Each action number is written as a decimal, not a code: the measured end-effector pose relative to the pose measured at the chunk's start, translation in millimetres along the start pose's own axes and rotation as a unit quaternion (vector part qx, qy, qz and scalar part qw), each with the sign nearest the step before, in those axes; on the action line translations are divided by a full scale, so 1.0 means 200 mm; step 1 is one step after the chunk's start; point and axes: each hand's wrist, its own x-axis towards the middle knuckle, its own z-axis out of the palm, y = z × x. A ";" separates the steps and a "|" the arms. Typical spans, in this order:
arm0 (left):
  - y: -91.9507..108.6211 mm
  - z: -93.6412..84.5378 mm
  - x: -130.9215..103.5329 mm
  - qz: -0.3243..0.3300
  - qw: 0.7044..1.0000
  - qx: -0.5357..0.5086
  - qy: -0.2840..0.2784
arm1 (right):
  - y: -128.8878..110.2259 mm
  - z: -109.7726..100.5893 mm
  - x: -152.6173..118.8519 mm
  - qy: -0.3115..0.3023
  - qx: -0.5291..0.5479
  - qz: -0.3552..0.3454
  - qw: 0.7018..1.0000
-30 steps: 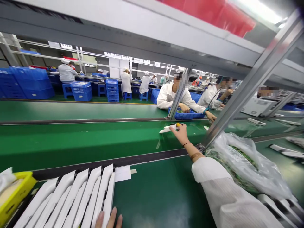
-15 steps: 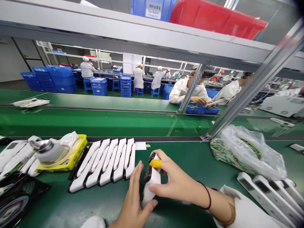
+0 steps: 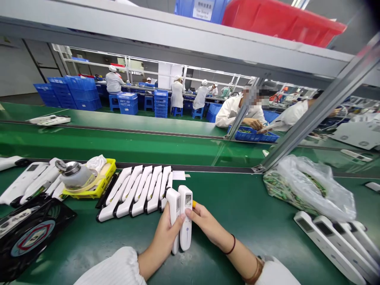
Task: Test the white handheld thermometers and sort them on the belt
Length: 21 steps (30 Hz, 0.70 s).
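Observation:
Two white handheld devices with small grey screens stand side by side, screens facing me, above the green table. My left hand (image 3: 165,233) is wrapped round the left device (image 3: 174,202), thumb across its front. My right hand (image 3: 208,223) grips the right device (image 3: 186,233), with the thumb on its face and a yellow band on one finger. Just left of them, a row of several white device housings (image 3: 139,194) with black ends lies on the table. More white devices (image 3: 326,237) lie at the lower right.
A yellow tray (image 3: 101,192) with a metal-topped bottle (image 3: 75,178) is at left, near a black case (image 3: 32,241). A plastic bag of green boards (image 3: 311,190) lies at right by a metal post (image 3: 299,118). Across the line, a person (image 3: 234,111) works at a blue bin.
Both devices have turned so that their screens face me. My left hand, open before, has closed round one device. The view has shifted slightly.

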 end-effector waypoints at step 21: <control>0.14 -0.04 0.03 -0.151 0.981 -0.026 -0.121 | -0.07 -0.14 -0.03 0.203 0.081 0.037 0.975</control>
